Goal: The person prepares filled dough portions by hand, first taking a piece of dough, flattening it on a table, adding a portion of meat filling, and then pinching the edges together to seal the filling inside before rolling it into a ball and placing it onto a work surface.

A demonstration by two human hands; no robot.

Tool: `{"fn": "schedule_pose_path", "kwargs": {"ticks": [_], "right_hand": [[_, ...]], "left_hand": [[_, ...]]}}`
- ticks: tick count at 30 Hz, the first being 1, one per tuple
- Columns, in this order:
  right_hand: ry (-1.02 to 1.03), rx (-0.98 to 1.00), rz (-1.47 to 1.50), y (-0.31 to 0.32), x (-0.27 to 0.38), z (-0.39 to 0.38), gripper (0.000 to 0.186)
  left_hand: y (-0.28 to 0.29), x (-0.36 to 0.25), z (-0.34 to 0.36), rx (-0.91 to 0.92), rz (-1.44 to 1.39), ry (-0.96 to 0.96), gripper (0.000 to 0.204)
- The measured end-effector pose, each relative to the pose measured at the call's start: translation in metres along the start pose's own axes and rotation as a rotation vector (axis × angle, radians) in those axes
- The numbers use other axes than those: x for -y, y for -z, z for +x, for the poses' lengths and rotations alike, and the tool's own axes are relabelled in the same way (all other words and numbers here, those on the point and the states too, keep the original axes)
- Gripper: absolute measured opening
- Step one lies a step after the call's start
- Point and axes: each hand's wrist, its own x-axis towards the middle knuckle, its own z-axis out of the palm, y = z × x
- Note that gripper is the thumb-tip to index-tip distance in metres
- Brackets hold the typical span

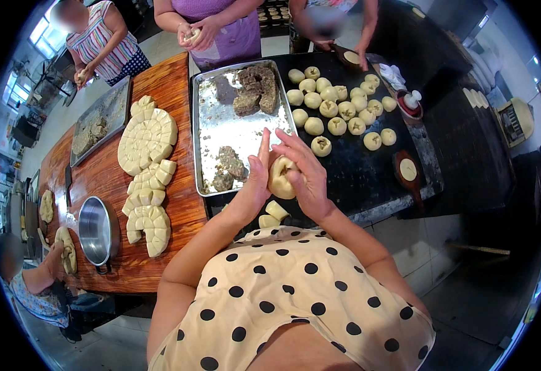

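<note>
My left hand (255,179) is upright beside a round piece of dough (281,178), its fingers stretched out and its palm at the dough's left side. My right hand (304,176) curves round the right side of this dough, its thumb pressed into a fold. Both hands are over the front right corner of a metal tray (203,148) holding lumps of minced filling (255,89). A few cut dough pieces (276,210) lie just below my hands. Many filled dough balls (328,108) sit on the black worktop (369,173) to the right.
The wooden table (79,173) holds cut dough (147,139), a steel pot (94,226) and another tray (116,105). A round wooden tool (406,185) and red-based press (409,105) are at right. Co-workers (227,25) stand along the far side; another person (32,290) works at lower left.
</note>
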Motion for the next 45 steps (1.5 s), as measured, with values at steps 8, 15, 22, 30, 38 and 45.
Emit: {"fn": "schedule_pose_path", "kwargs": {"ticks": [8,15,22,30,38,45], "right_hand": [[0.182,-0.189,-0.007,-0.002,0.029,0.011,0.039],[-0.064,-0.231,0.345,0.005,0.036,0.012,0.023],[-0.163,-0.135,0.363,-0.002,0.032,0.007,0.024],[-0.073,-0.292,0.316,-0.019,0.036,0.013,0.008],[0.023,-0.25,-0.002,-0.037,0.02,0.009,0.009],[0.015,-0.103,-0.125,-0.035,0.013,0.008,0.036]], "left_hand": [[-0.011,-0.029,-0.007,0.087,-0.029,-0.072,0.094],[-0.011,-0.022,0.001,0.006,-0.387,-0.025,0.074],[-0.012,-0.006,0.002,0.064,-0.265,-0.041,0.092],[-0.009,-0.006,0.01,0.085,-0.665,-0.026,0.086],[0.022,0.051,0.018,-0.292,-0.558,-0.022,0.034],[0.032,0.058,0.031,-0.237,-0.532,0.087,0.062]]}}
